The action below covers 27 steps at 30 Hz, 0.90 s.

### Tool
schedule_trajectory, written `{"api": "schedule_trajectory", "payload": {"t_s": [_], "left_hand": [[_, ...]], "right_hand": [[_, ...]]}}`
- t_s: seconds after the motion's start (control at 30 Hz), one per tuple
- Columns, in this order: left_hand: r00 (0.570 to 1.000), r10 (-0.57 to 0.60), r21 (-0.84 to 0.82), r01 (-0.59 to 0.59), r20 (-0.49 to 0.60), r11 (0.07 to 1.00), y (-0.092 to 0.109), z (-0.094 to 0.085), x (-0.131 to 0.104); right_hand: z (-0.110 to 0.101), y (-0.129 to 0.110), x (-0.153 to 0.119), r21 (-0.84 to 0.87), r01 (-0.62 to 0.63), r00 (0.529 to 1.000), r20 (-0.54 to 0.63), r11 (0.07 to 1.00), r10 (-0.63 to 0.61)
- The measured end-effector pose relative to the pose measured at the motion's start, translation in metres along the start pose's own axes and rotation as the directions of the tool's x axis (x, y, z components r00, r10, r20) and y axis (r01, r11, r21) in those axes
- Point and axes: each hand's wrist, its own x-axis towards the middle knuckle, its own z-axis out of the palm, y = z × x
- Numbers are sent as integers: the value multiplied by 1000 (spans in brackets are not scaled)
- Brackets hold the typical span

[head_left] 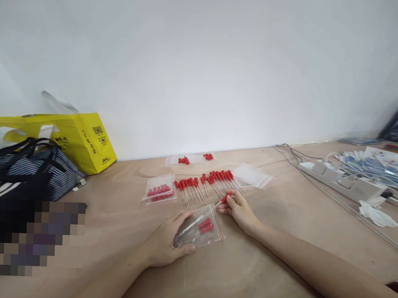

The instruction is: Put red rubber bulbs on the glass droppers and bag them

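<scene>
My left hand (170,242) is closed on the left side of a clear zip bag (190,232), thumb at its lower edge and fingers at its upper edge. Inside the bag lie a few red-topped pieces (206,225). Between the thumb and fingers of my right hand (237,208) is a red-capped dropper (225,198), its thin clear end toward the bag's red-striped opening. Beyond both hands lies a row of red-capped droppers (221,175) with clear stems. Left of the row is a filled zip bag (159,189); right of it, flat bags (253,175).
More red-topped pieces (184,160) lie near the wall. At left stand a yellow bag (83,139) and a striped black bag (62,169). A white power strip (342,184) with cables, a crumpled tissue (379,215) and printed packets (373,163) are at right.
</scene>
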Motion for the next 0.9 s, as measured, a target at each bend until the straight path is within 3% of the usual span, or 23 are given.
{"api": "schedule_trajectory", "payload": {"t_s": [0.13,0.33,0.5,0.6,0.67,0.77,0.9], "left_hand": [[1000,4,-11,-4,-5,1000,1,-1,0],[1000,-5,7,5,14,1000,7,-4,1],[1000,-9,2,9,7,1000,12,-6,1],[1000,1,-5,0,13,1000,9,-5,1],[1000,9,-6,-9,13,1000,6,-4,1],[1000,10,1,-10,7,1000,2,-2,1],[1000,7,3,-7,11,1000,2,-2,0]], "right_hand": [[4,0,-5,-141,-11,993,116,990,27],[9,4,-3,-334,18,983,180,942,46],[10,11,-1,-466,234,953,285,853,-105],[5,4,5,-509,270,906,421,817,-37],[1,-7,14,-606,232,925,380,761,20],[2,-23,31,-773,217,975,202,596,-92],[27,-30,52,-829,235,972,192,507,-136]]}}
